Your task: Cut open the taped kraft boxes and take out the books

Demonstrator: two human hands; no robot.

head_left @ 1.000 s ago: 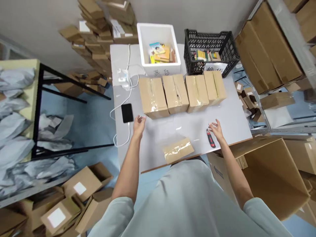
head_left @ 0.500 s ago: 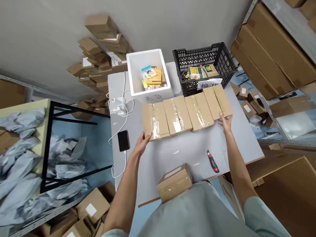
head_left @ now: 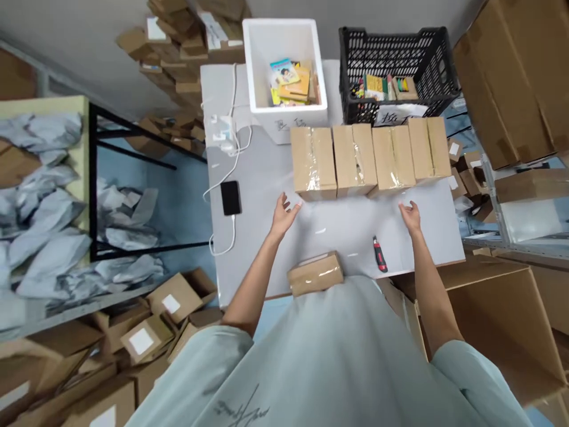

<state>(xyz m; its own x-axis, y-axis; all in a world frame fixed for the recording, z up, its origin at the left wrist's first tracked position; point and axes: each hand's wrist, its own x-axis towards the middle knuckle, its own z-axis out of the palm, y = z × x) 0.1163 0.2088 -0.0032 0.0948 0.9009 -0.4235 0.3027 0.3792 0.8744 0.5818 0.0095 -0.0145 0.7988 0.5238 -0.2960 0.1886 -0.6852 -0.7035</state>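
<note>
Several taped cardboard boxes point(head_left: 313, 160) stand side by side in a row across the table point(head_left: 262, 172). Just in front of the row's left end is my left hand point(head_left: 284, 214), fingers apart and holding nothing. My right hand point(head_left: 409, 217) hovers before the right end of the row, also open, its fingers loosely curled. Another taped cardboard box point(head_left: 316, 274) rests at the front edge against my shirt. A red and black utility knife point(head_left: 380, 255) lies to the left of my right forearm.
Behind the row stand a white foam box point(head_left: 284, 65) and a black plastic crate point(head_left: 400, 71), both holding small books. A black phone point(head_left: 230, 198) with a white cable lies at left. Shelves with grey parcels point(head_left: 48, 219) and a large open carton point(head_left: 498, 320) flank the table.
Both hands have let go of the row's ends and drawn back toward me. The boxes now stand nearer the crate, in a straighter row. My view has tilted down.
</note>
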